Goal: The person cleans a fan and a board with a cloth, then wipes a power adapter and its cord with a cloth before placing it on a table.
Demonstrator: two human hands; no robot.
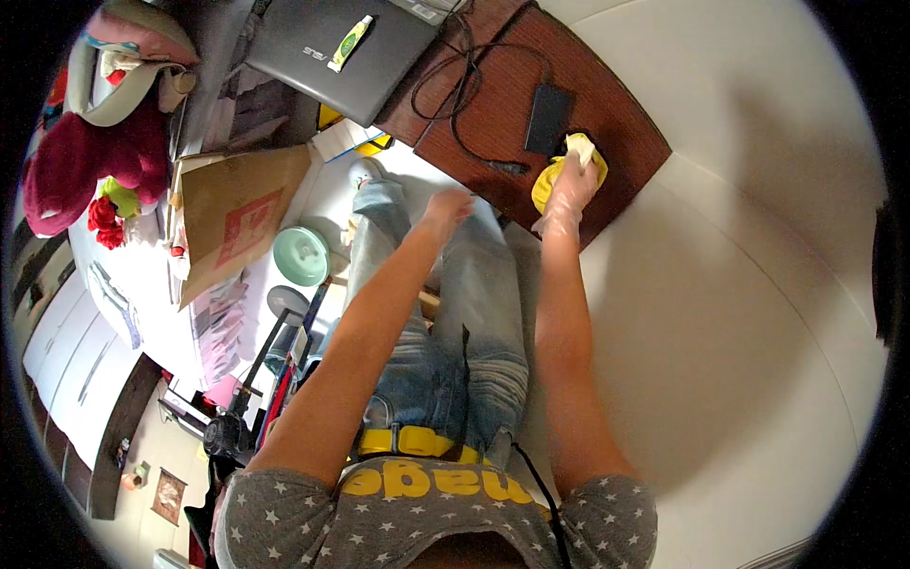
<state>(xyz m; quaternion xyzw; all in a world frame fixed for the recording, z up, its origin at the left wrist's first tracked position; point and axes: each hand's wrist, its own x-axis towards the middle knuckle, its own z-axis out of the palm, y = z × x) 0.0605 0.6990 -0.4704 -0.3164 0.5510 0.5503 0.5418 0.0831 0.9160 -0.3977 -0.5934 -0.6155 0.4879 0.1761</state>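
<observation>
A yellow cloth point(597, 161) lies bunched on the dark wooden desk point(626, 123), close to its right corner. My right hand point(572, 192), in a thin clear glove, is closed on this cloth and presses it against the desktop. Just left of the cloth lies a black power adapter point(548, 119) with its cable. My left hand point(447, 211) hangs over my legs, near the desk's front edge; its fingers look curled, and whether they hold anything is too blurred to tell.
A closed laptop point(336, 57) bears a yellow-green tube point(352, 44). Loose black cables point(464, 85) cross the desk. On the left are a cardboard box point(237, 213) and a green basin point(301, 256). A pale wall point(739, 284) borders the desk on the right.
</observation>
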